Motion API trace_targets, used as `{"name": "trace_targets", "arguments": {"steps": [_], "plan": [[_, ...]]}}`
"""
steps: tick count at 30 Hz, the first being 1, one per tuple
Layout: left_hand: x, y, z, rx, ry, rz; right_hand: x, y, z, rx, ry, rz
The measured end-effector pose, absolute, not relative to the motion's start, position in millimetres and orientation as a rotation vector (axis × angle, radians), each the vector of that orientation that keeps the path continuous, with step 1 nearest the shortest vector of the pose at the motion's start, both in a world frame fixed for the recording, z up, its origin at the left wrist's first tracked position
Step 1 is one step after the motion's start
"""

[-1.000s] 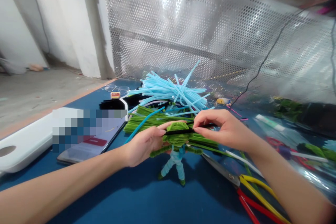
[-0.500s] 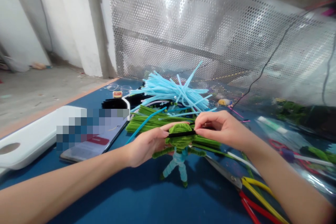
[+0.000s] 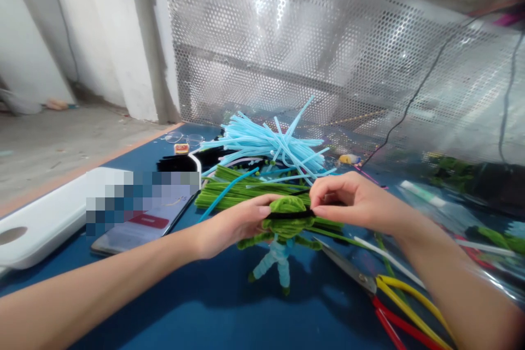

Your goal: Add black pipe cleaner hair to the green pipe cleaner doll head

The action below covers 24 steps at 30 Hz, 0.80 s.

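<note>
A small pipe-cleaner doll (image 3: 280, 257) with a green head, green arms and light-blue body and legs is held upright above the blue table. My left hand (image 3: 241, 224) grips its head from the left, the thumb pressing at the side and the other fingers partly hidden behind. Across the front of the head runs a black pipe cleaner (image 3: 290, 215). Its right part is pinched between the thumb and fingers of my right hand (image 3: 348, 202).
Beyond the hands lie light-blue pipe cleaners (image 3: 270, 139), green ones (image 3: 221, 191) and black ones (image 3: 178, 163). Scissors (image 3: 369, 284) with red and yellow handles rest at right. A phone (image 3: 164, 208) and a white device (image 3: 49, 219) occupy the left. A perforated metal panel (image 3: 287, 54) stands behind.
The black pipe cleaner now curves closer around the doll's head instead of lying straight across it. My right hand has shifted slightly right, and the head is tipped so its top looks flatter.
</note>
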State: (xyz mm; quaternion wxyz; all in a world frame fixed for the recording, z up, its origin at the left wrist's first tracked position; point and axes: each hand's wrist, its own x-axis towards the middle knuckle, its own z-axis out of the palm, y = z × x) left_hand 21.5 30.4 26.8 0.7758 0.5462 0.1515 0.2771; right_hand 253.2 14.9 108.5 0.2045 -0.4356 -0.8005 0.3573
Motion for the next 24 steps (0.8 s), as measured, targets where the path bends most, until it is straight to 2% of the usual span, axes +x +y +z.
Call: {"name": "trace_targets", "arguments": {"steps": [19, 24], "plan": [[12.9, 37.2, 39.0, 1.357, 0.155, 0.589, 248.1, 5.4, 114.5, -1.247, -2.294, 0.860], [8.4, 36.4, 41.6, 1.427, 0.302, 0.590, 246.3, 2.9, 117.1, -1.268, -2.300, 0.851]]}}
